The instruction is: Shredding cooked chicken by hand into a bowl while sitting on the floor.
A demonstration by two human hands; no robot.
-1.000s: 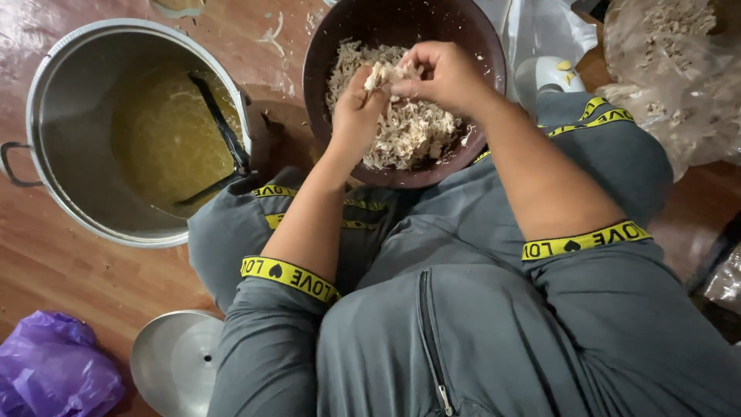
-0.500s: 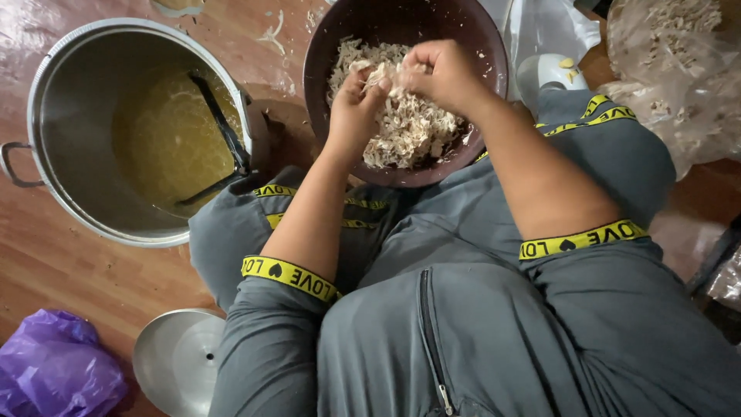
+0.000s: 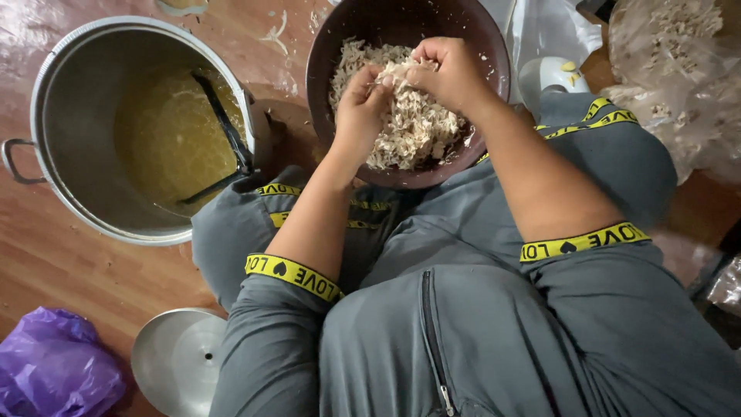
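1. Clump of shredded pale meat (image 3: 395,81) is pinched between both hands, raised just above the heap in the bowl; no clear long axis, it is a ragged wad, strands hanging down toward the pile.
2. Left hand (image 3: 361,104) grips the clump from the near-left side, fingers curled in tight on it. Right hand (image 3: 446,73) closes on it from the far-right side, knuckles up, fingers bent over the top. Both touching the clump, hands nearly meeting; neither is nearer than the other.
3. Rest of the shredded meat heap (image 3: 417,131) lies directly under and just nearer than the hands, a loose mound.
4. Dark brown round bowl (image 3: 324,54) holds the heap; it rests against the person's legs, straight ahead of the body, hands inside its rim.
5. Left of the left hand, close beside the bowl: big steel pot (image 3: 58,116) on the floor, holding yellowish broth (image 3: 166,139) in the bottom, with a dark ladle (image 3: 224,131) leaning in it, handle toward the bowl side.
6. Right of the right hand, well apart: clear plastic bag (image 3: 671,85) with more pale shreds inside.
7. Near the left elbow, on the wooden floor (image 3: 62,262): steel lid (image 3: 177,359) lying flat, and a purple plastic bag (image 3: 54,371) farther left.
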